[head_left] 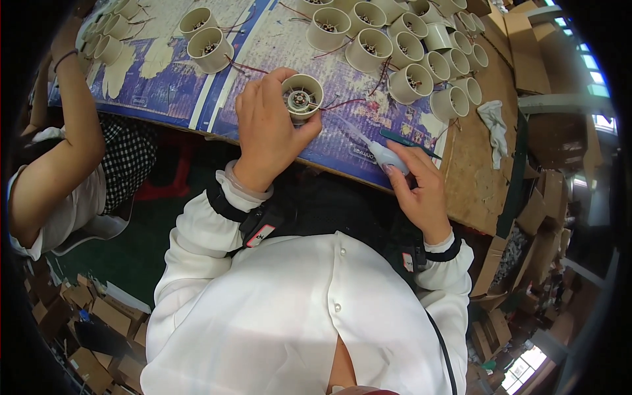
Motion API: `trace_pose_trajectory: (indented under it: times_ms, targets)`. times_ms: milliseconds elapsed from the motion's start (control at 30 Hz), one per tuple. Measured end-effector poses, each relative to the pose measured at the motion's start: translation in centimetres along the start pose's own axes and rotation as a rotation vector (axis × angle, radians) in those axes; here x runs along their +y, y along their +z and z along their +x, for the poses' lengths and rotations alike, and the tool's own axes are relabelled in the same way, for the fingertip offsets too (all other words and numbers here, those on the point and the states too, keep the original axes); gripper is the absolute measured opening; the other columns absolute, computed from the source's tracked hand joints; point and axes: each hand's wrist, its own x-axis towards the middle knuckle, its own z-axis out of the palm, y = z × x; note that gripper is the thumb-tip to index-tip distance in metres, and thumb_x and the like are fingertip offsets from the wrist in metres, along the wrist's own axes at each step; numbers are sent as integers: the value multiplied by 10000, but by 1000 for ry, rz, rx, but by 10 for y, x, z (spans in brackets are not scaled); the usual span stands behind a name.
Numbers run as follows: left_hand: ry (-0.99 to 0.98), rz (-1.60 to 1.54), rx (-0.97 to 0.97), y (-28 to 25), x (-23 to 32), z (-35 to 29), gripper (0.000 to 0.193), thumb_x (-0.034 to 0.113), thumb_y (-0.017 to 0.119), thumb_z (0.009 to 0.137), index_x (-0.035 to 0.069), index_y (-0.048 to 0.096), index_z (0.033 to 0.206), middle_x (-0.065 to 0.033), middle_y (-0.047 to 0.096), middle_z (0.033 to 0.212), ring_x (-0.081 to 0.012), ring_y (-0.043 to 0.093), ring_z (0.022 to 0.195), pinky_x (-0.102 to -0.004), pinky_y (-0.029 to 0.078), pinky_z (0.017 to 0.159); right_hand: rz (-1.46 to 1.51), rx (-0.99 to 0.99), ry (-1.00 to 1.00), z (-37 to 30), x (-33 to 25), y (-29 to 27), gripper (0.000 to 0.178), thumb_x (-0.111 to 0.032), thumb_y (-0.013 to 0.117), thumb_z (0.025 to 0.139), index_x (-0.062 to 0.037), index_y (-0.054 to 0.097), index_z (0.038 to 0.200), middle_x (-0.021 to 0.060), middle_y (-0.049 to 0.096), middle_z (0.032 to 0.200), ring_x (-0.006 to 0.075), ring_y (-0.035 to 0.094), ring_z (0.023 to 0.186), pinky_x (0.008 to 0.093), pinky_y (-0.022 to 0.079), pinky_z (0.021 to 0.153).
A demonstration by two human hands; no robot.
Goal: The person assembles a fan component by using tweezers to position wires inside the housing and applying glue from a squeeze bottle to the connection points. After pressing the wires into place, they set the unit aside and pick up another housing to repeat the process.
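Okay, cream cup [315, 92] is facing open-end up over the table [164, 85]; left hand [271, 128] is gripping its side, fingers behind, thumb in front. Right hand [421, 187] is angling inward, holding a whitish squeeze bottle [385, 155], nozzle pointing cupward. Teal tool [409, 142] is lying just beside; other cups [409, 84] are crowding beyond.

The left fingers [271, 84] hide the left wall of the held cream cup [313, 89]; the right fingers [421, 162] cover part of the pale squeeze bottle [389, 158]. A far cup [308, 10] is cut off by the upper edge, and the co-worker [82, 131] at left by the dark rim.
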Motion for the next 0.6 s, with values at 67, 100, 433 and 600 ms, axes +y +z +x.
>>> trace_pose_trajectory:
  times_ms: [67, 100, 433, 600]
  targets:
    - [3, -16, 18, 1, 0, 0, 650, 181, 843, 682, 72, 547, 1251, -92, 626, 1091, -314, 560, 1033, -444, 408, 896, -8, -1, 2, 2, 0, 1, 359, -32, 671, 919, -39, 669, 1278, 74, 669, 1042, 136, 595, 776, 240, 471, 626]
    - [-1, -16, 21, 2, -1, 0, 650, 181, 843, 682, 72, 547, 1251, -92, 626, 1091, -314, 560, 1033, -444, 408, 896, -10, -4, -1, 3, -1, 1, 359, -32, 671, 919, -39, 669, 1278, 74, 669, 1042, 136, 595, 776, 240, 471, 626]
    - [29, -63, 37, 0, 2, 0, 662, 148, 850, 653, 71, 550, 1238, -96, 617, 1095, -321, 552, 1023, -445, 405, 899, -171, 36, -162, 11, -1, -1, 367, 12, 705, 891, -29, 672, 1255, 111, 685, 1078, 173, 644, 856, 264, 504, 669]
    - [49, -53, 24, -2, -1, -1, 647, 183, 848, 687, 72, 541, 1246, -116, 609, 1094, -327, 570, 1016, -433, 416, 897, -277, 60, -264, 18, -5, -7, 332, 17, 721, 879, -9, 674, 1207, 140, 688, 1075, 252, 671, 903, 314, 530, 759]
